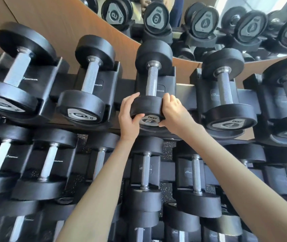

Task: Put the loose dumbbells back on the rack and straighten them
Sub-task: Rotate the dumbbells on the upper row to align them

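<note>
Two bare hands are gripping the same weight at the centre of the frame. It is the dumbbell marked 6 [151,81], which is lying in its cradle on the top tier of the rack [127,88] with its knurled handle pointing away toward the upper edge of the frame.

The left hand [129,116] is wrapping the left side of the near head, with its fingers curling over the rubber rim and its thumb lying across the grey label on the end face. The right hand [174,114] is clasping the right side of that head, with its fingers hooking over the top of the rim and its thumb pressing against the lower right edge of the face. Both forearms are reaching up from the bottom of the frame.

Just right of centre, the dumbbell marked 4 [226,102] is sitting in the next cradle. Left of centre, a neighbouring dumbbell [86,95] is resting in another, tilted a little to the left.

Across the lower half of the frame, the lower-tier dumbbells [146,172] are lying in rows, with the speckled floor [169,149] showing between them. At the upper right, a mirror [244,4] is reflecting the end faces of the top row.
</note>
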Available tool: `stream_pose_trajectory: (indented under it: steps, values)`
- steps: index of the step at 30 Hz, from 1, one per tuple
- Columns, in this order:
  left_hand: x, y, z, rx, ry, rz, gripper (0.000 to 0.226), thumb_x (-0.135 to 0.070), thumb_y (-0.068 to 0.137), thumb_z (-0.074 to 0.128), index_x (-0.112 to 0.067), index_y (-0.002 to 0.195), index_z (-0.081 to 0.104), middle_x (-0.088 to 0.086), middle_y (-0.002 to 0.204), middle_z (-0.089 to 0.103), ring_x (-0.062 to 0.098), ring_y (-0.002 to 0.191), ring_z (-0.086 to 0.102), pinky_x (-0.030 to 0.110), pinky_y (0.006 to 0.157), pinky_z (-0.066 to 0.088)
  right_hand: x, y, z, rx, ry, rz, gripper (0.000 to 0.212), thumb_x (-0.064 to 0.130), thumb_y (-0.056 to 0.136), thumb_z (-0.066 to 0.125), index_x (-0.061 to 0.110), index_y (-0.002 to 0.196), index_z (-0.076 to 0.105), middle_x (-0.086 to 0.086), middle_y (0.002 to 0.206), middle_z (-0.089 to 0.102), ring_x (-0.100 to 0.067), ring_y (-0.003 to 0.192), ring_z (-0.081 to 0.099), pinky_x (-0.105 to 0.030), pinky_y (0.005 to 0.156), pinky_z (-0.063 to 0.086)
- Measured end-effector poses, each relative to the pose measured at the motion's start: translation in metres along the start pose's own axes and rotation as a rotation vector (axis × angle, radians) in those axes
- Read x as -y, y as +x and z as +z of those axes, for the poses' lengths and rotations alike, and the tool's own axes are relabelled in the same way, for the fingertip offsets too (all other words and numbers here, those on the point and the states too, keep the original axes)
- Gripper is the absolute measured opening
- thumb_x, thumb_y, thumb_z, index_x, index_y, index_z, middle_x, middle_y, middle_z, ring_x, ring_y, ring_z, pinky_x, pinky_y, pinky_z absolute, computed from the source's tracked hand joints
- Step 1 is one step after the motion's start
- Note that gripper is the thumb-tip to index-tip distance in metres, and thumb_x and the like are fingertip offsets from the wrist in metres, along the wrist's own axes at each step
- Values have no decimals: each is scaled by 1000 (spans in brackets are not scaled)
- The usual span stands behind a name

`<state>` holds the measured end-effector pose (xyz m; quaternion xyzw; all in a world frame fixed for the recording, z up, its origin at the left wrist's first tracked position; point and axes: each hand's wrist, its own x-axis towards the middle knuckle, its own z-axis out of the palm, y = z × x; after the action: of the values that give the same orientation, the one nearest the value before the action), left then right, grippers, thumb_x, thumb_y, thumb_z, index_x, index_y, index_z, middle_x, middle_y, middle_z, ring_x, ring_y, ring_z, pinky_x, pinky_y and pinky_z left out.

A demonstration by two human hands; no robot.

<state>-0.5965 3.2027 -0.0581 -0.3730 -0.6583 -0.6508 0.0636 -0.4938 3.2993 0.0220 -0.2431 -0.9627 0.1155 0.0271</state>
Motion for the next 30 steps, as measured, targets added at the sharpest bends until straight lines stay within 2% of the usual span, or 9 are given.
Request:
stream_pose_trajectory:
  steps: [2, 6, 10, 14, 17, 20, 22, 26, 30]
  values:
    - [0, -8, 9, -95, -88, -95, 56, -8, 66, 39, 0, 119, 54, 5, 118, 54, 17, 115, 50, 38, 104, 39, 10, 3, -3, -17, -156, 17, 50, 4, 80, 66, 0, 118, 35, -16, 120, 43, -31, 110, 44, -35, 74, 38]
    - [7, -11, 15, -179, -145, -141, 53, -10, 67, 36, -2, 116, 54, 12, 114, 57, 27, 110, 52, 45, 101, 41, 23, 7, -9, -3, -192, 64, 36, 3, 89, 48, 0, 121, 33, -18, 122, 39, -34, 109, 43, -37, 71, 33]
    - [5, -12, 14, -105, -116, -136, 50, -10, 69, 37, -4, 117, 52, 12, 113, 56, 19, 108, 51, 41, 100, 41, 14, 1, -11, 13, -238, 34, 47, 6, 82, 64, 0, 118, 35, -17, 120, 43, -32, 110, 44, -37, 76, 43]
    - [0, -21, 6, 6, -24, -303, 46, -17, 85, 42, 0, 128, 45, 3, 120, 50, 13, 111, 47, 17, 99, 35, 4, -1, -10, 24, -175, -43, 58, 8, 78, 70, -4, 122, 33, -19, 121, 42, -33, 110, 42, -38, 81, 41]
    - [1, -32, -5, 123, 82, -385, 43, -18, 97, 44, -2, 136, 39, 3, 128, 46, 20, 121, 45, 19, 101, 30, -9, -9, -7, 3, 26, -96, 66, 9, 76, 72, -4, 126, 31, -20, 125, 41, -36, 115, 41, -40, 86, 38]
    - [-5, -46, -26, 276, 190, -320, 48, -28, 97, 46, -6, 138, 38, 9, 137, 46, 22, 128, 42, 34, 109, 31, -23, -27, 1, -57, 252, -97, 78, 16, 78, 73, 5, 138, 25, -17, 133, 40, -35, 122, 41, -42, 94, 39]
    - [-14, -52, -48, 351, 360, -255, 51, -31, 97, 48, -7, 140, 38, 8, 141, 43, 20, 131, 38, 34, 111, 28, -28, -40, 7, -90, 312, -68, 80, 24, 81, 70, 11, 143, 21, -13, 135, 40, -31, 124, 41, -42, 96, 39]
    - [-48, -44, -95, 319, 677, -31, 56, -42, 95, 39, -7, 137, 42, 11, 136, 48, 23, 128, 38, 33, 109, 26, -30, -61, 5, -311, 231, -125, 47, 29, 87, 61, 9, 127, 46, -11, 124, 52, -33, 112, 49, -53, 100, 38]
    - [-75, -23, -117, 278, 809, 65, 54, -40, 94, 38, -7, 136, 43, 10, 135, 50, 23, 125, 41, 28, 105, 27, -27, -67, -13, -475, 220, -107, 37, 22, 87, 62, 6, 119, 53, -12, 117, 57, -34, 105, 55, -47, 92, 43]
